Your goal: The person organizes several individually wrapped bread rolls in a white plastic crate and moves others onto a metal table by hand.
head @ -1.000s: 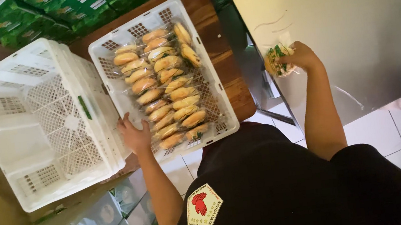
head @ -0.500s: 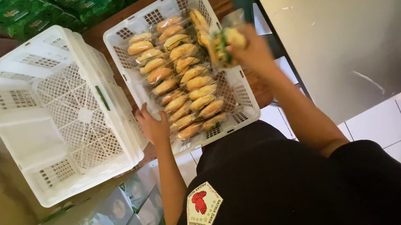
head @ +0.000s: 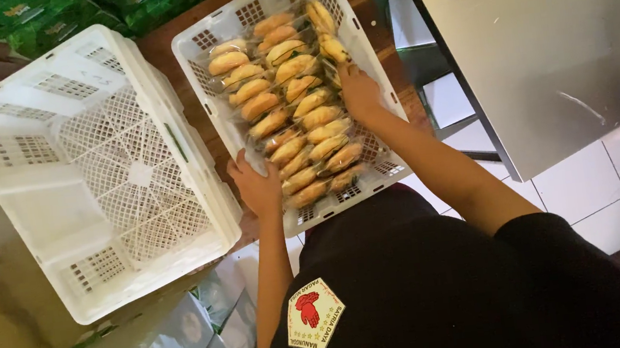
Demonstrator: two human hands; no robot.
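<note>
Left hand: the left hand (head: pixel 255 186) rests on the near left edge of the white plastic crate with holes (head: pixel 198 62), fingers curled over the rim, holding only that rim.
Right hand: the right hand (head: pixel 360 92) lies flat on the wrapped buns, fingers close together, pressing on the right row; I cannot tell if it grips one.
Buns: the golden buns in clear plastic wrappers (head: pixel 287 99) lie in two long rows inside this crate, from far to near, with a few more along the far right side.
Crate place: it sits on a brown wooden table (head: pixel 155 48), right of the empty one.
Empty crate: a second white plastic crate (head: pixel 91 168) stands on the left, just beside the full one.
Green packs: shiny green packets (head: pixel 111 2) lie at the far edge.
Grey top: a flat grey metal surface (head: pixel 543 31) is on the right.
</note>
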